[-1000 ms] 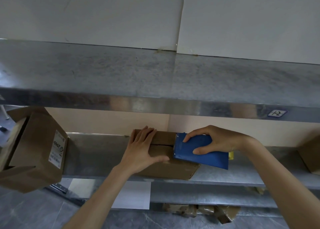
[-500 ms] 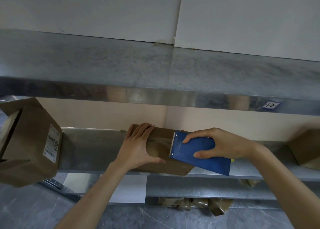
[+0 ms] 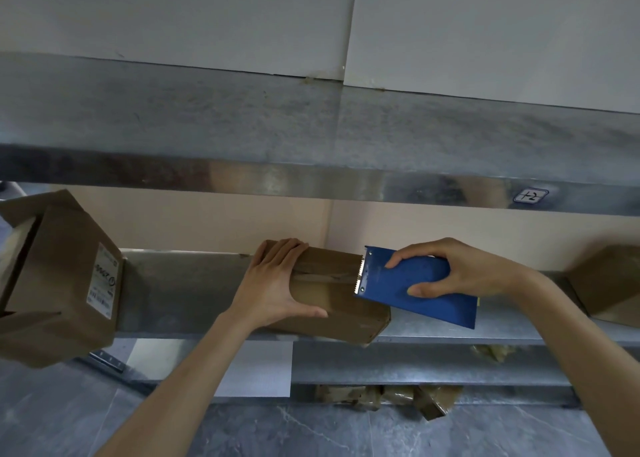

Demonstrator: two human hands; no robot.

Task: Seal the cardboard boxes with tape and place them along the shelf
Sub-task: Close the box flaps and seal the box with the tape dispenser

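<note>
A small brown cardboard box point(image 3: 332, 294) lies on the metal shelf point(image 3: 180, 290), its near corner over the shelf's front edge. My left hand point(image 3: 273, 283) lies flat over the box's left end, thumb along the front face, holding it down. My right hand point(image 3: 460, 269) grips a blue tape dispenser point(image 3: 415, 287), whose toothed blade touches the box's right end. A strip of brown tape runs along the top seam between my left hand and the blade.
A larger box with a white label point(image 3: 59, 283) stands at the shelf's left end, another box point(image 3: 609, 283) at the right. The upper shelf point(image 3: 311, 138) overhangs close above. Crumpled tape scraps point(image 3: 391, 396) lie on the floor below.
The dispenser has slid right along the box top to its right end, laying tape. My left hand stays on the box's left end. The view shifted slightly.
</note>
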